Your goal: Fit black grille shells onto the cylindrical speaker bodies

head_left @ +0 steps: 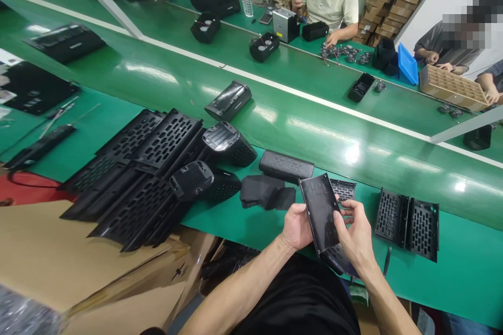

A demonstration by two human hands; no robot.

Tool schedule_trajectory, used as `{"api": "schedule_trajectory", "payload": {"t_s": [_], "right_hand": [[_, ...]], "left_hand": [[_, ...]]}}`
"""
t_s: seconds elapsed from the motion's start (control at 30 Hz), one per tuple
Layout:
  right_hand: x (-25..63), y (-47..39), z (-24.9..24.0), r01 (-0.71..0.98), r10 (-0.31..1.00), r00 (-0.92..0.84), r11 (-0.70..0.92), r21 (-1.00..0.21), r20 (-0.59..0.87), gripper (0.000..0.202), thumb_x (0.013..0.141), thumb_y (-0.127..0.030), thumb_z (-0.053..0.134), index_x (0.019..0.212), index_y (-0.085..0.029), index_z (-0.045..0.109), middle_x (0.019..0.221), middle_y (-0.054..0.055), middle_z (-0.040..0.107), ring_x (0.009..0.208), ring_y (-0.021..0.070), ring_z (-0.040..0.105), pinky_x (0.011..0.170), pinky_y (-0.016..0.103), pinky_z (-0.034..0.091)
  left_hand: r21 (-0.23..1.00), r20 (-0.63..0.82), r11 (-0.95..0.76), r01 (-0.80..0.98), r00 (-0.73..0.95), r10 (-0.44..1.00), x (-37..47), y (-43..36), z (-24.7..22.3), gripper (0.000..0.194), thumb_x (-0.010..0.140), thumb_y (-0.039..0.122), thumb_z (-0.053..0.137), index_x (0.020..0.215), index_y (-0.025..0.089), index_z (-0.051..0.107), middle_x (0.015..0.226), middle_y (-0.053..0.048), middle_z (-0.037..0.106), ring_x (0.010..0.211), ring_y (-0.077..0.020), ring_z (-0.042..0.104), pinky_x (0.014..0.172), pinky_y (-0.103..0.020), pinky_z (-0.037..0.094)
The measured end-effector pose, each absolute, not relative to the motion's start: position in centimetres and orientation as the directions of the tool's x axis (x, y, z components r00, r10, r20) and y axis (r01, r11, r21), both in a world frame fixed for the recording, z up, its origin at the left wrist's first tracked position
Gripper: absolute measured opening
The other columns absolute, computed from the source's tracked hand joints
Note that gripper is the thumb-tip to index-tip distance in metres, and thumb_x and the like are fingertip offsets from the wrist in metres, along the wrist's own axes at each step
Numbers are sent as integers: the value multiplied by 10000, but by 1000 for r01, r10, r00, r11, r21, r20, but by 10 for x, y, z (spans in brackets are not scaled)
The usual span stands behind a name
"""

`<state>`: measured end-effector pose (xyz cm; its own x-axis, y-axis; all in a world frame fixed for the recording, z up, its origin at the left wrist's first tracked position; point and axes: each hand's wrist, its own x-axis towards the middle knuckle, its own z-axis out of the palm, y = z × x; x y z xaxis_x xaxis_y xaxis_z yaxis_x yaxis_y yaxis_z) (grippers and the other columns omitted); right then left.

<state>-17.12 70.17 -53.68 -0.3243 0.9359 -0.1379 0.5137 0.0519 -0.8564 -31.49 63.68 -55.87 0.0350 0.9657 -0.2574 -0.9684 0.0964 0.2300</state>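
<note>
Clock positions from the panel. Surface: matte green tabletop [412, 282]; glossy green strip [298, 110], twelve. Room: person in pale shirt [334, 0], twelve; stacked brown cardboard boxes [389, 2], one. Around: heaped black perforated plastic covers [165, 141], nine to ten; thin black sheets [257, 192], nine; two black slotted shells [408, 222], three. Partly hidden behind panel and fingers: black slotted piece [343, 188]. Held: flat black rectangular plastic panel [321, 214], my left hand [296, 227] and right hand [357, 230] closed on opposite long edges.
</note>
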Motion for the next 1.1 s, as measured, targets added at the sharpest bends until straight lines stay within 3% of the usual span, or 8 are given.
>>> {"api": "schedule_trajectory", "payload": {"t_s": [0.13, 0.23, 0.37, 0.5, 0.67, 0.77, 0.9, 1.1], "right_hand": [[-157, 707, -541, 376, 968, -229, -11, -927, -104, 324, 949, -515, 581, 1077, -218, 605, 1054, 99, 714, 934, 246, 694, 802, 383, 555], [-140, 705, -570, 429, 956, -253, -24, -903, -146, 334, 973, -532, 527, 1058, -219, 605, 1045, 99, 716, 957, 264, 701, 842, 409, 559], [-125, 680, -628, 636, 738, -610, 238, -734, -290, 503, 804, -415, 713, 1259, -221, 622, 1259, 140, 672, 1154, 349, 665, 976, 493, 543], [-125, 655, -658, 725, 659, -661, 437, -533, -359, 700, 703, -273, 784, 1378, -234, 603, 1443, 183, 579, 1304, 425, 576, 1059, 544, 488], [-127, 664, -656, 708, 626, -682, 435, -557, -379, 790, 711, -272, 759, 1467, -226, 533, 1411, 177, 610, 1269, 406, 595, 1019, 526, 501], [-120, 680, -648, 694, 622, -653, 264, -670, -431, 881, 705, -321, 742, 1528, -194, 453, 1383, 158, 633, 1256, 376, 610, 1042, 523, 490], [-99, 703, -628, 534, 569, -630, -178, -827, -529, 969, 754, -513, 748, 1574, -162, 367, 1372, 155, 667, 1226, 354, 657, 1079, 539, 480], [-76, 718, -581, 241, 579, -604, -522, -818, -548, 1014, 829, -757, 628, 1638, -253, 285, 1449, 138, 638, 1160, 345, 710, 953, 498, 582]], "left_hand": [[211, -257, 119, -970, 63, 964, -320, 635, -556, 746, 784, 428, 576, 1405, 16, 599, 1284, -228, 723, 1222, -432, 655, 1037, -512, 472], [192, -253, 146, -970, 95, 963, -328, 633, -555, 801, 821, 521, 543, 1445, 20, 566, 1250, -236, 734, 1137, -415, 695, 983, -508, 499], [180, -259, 93, -979, 43, 965, -336, 630, -555, 749, 871, 554, 509, 1440, 73, 588, 1361, -201, 690, 1140, -387, 695, 984, -499, 515], [218, -264, 61, -974, 1, 965, -338, 630, -553, 736, 887, 554, 528, 1437, 70, 591, 1442, -196, 636, 1180, -389, 673, 998, -520, 523], [301, -298, 42, -953, -52, 953, -335, 629, -548, 726, 867, 567, 602, 1393, 66, 623, 1378, -190, 678, 1165, -388, 681, 964, -489, 543], [328, -293, 46, -944, -55, 955, -337, 624, -546, 782, 850, 605, 629, 1397, 48, 609, 1290, -213, 719, 1159, -396, 687, 959, -476, 544], [352, -258, 10, -936, -87, 962, -348, 613, -546, 856, 832, 658, 649, 1439, 59, 567, 1279, -223, 721, 1183, -414, 680, 952, -480, 553], [348, -233, -29, -937, -117, 965, -358, 611, -551, 755, 854, 603, 686, 1431, 126, 590, 1404, -166, 664, 1152, -362, 696, 897, -448, 590]]}}
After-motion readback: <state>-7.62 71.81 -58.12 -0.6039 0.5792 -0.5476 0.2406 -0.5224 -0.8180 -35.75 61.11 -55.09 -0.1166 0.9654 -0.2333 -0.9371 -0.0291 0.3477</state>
